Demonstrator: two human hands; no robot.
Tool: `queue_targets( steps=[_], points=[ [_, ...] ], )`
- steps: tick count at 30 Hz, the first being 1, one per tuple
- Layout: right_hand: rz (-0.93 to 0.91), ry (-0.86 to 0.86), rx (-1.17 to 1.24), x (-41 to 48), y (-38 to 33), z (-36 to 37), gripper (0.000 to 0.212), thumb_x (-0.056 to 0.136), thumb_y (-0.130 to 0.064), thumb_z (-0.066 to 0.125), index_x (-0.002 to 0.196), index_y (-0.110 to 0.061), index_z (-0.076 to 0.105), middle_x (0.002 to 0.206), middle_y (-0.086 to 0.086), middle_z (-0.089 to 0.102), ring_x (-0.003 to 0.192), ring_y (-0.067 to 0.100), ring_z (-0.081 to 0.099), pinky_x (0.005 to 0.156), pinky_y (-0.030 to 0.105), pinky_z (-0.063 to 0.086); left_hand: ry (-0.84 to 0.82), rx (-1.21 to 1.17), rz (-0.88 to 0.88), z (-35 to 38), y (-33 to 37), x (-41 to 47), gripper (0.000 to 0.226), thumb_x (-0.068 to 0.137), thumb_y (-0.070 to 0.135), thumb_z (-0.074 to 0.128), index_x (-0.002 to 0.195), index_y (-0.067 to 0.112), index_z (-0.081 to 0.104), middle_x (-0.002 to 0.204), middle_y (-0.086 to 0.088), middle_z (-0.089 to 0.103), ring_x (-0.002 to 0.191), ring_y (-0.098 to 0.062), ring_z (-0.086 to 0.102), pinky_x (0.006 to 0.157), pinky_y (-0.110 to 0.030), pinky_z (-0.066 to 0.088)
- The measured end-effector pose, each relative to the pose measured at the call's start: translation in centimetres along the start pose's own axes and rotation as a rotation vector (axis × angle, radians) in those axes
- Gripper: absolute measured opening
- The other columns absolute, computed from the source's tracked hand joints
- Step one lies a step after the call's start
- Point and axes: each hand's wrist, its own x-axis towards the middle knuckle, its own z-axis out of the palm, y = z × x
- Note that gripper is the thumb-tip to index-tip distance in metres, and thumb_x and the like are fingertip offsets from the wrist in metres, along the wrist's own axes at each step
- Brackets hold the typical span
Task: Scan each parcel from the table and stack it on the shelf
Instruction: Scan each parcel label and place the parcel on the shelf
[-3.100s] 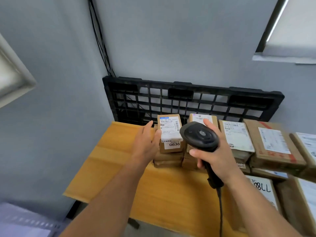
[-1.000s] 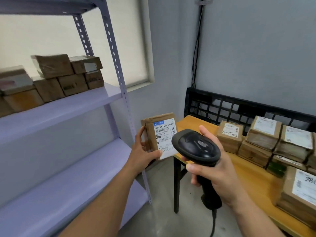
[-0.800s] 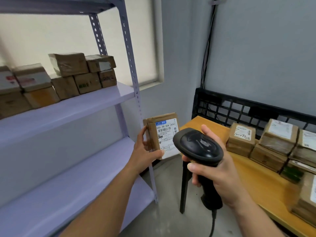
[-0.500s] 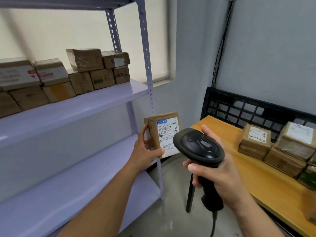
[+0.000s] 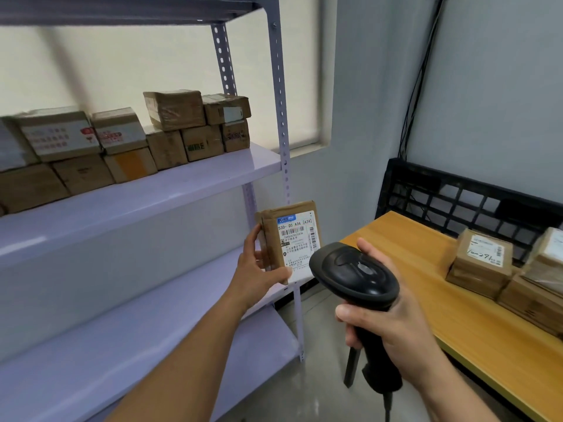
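Observation:
My left hand (image 5: 257, 271) grips a small brown parcel (image 5: 289, 239) upright, its white barcode label facing me, in front of the shelf's corner post. A black handheld scanner (image 5: 355, 274) is held in my right hand (image 5: 393, 325), its head just right of and below the parcel's label. The lilac metal shelf (image 5: 152, 193) at left carries several stacked brown parcels (image 5: 182, 129) on its middle level. More parcels (image 5: 481, 263) lie on the wooden table (image 5: 426, 284) at right.
The shelf's lower level (image 5: 122, 345) is bare where I can see it. A black plastic pallet (image 5: 457, 193) leans on the wall behind the table. Black cables (image 5: 417, 86) run down the wall corner. Grey floor lies between shelf and table.
I took the parcel off the table stack and turned left toward the shelf. Over the last second my view kept swinging left; both hands hold the same pose.

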Motion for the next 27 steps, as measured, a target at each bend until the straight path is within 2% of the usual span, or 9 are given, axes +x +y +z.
queue_targets(
  steps=[5, 10, 14, 17, 20, 23, 27],
  points=[
    [0.023, -0.019, 0.023, 0.3, 0.2, 0.9, 0.097, 0.061, -0.003, 0.079, 0.137, -0.050, 0.042, 0.071, 0.024, 0.064, 0.049, 0.034, 0.055, 0.049, 0.038, 0.047, 0.024, 0.015, -0.004, -1.5, -0.3, -0.5, 0.096, 0.075, 0.003, 0.078, 0.139, 0.045, 0.020, 0.113, -0.005, 0.061, 0.098, -0.010, 0.061, 0.057, -0.009, 0.049],
    [-0.015, -0.005, 0.026, 1.1, 0.1, 4.0, 0.094, 0.059, -0.006, 0.081, 0.131, -0.056, 0.046, 0.087, 0.024, 0.070, 0.051, 0.032, 0.057, 0.047, 0.034, 0.047, 0.039, 0.032, 0.024, -4.7, -0.7, 0.0, 0.099, 0.076, 0.006, 0.079, 0.145, 0.041, 0.018, 0.116, -0.007, 0.059, 0.100, -0.013, 0.060, 0.056, -0.009, 0.049],
    [-0.069, 0.013, -0.022, 2.7, -0.6, 8.1, 0.101, 0.059, -0.003, 0.090, 0.133, -0.053, 0.043, 0.087, 0.024, 0.070, 0.051, 0.030, 0.058, 0.046, 0.032, 0.048, 0.085, 0.027, 0.102, -9.5, -0.6, 1.2, 0.091, 0.080, 0.009, 0.076, 0.138, 0.047, 0.018, 0.122, -0.004, 0.058, 0.099, -0.009, 0.059, 0.055, -0.008, 0.048],
    [-0.120, 0.027, -0.036, 4.6, -1.0, 12.0, 0.099, 0.055, -0.007, 0.081, 0.137, -0.046, 0.043, 0.087, 0.023, 0.070, 0.052, 0.029, 0.060, 0.047, 0.034, 0.050, 0.133, 0.007, 0.141, -14.1, -0.4, 1.6, 0.085, 0.082, 0.010, 0.075, 0.131, 0.051, 0.019, 0.124, 0.000, 0.056, 0.102, -0.012, 0.060, 0.056, -0.010, 0.050],
    [-0.169, 0.030, -0.039, 6.5, -1.0, 16.2, 0.097, 0.052, -0.009, 0.080, 0.134, -0.048, 0.047, 0.094, 0.022, 0.070, 0.049, 0.030, 0.059, 0.046, 0.034, 0.051, 0.174, -0.020, 0.195, -19.2, -0.2, 1.4, 0.082, 0.083, 0.007, 0.072, 0.129, 0.051, 0.021, 0.130, 0.002, 0.053, 0.105, -0.012, 0.059, 0.056, -0.009, 0.049],
    [-0.183, 0.015, -0.050, 8.3, -0.6, 20.2, 0.095, 0.057, -0.001, 0.080, 0.132, -0.050, 0.048, 0.104, 0.025, 0.066, 0.048, 0.033, 0.058, 0.046, 0.035, 0.051, 0.220, -0.033, 0.243, -24.4, 0.2, 0.8, 0.081, 0.083, 0.006, 0.071, 0.127, 0.053, 0.023, 0.132, 0.000, 0.054, 0.110, -0.014, 0.058, 0.060, -0.009, 0.050],
    [-0.203, -0.050, -0.095, 10.4, 0.5, 26.6, 0.094, 0.069, 0.016, 0.074, 0.126, -0.055, 0.051, 0.105, 0.024, 0.066, 0.047, 0.035, 0.058, 0.046, 0.035, 0.051, 0.326, -0.042, 0.283, -31.8, -0.2, -0.5, 0.083, 0.081, 0.007, 0.072, 0.132, 0.053, 0.024, 0.125, 0.005, 0.057, 0.103, 0.001, 0.060, 0.065, -0.015, 0.054]
  ],
)
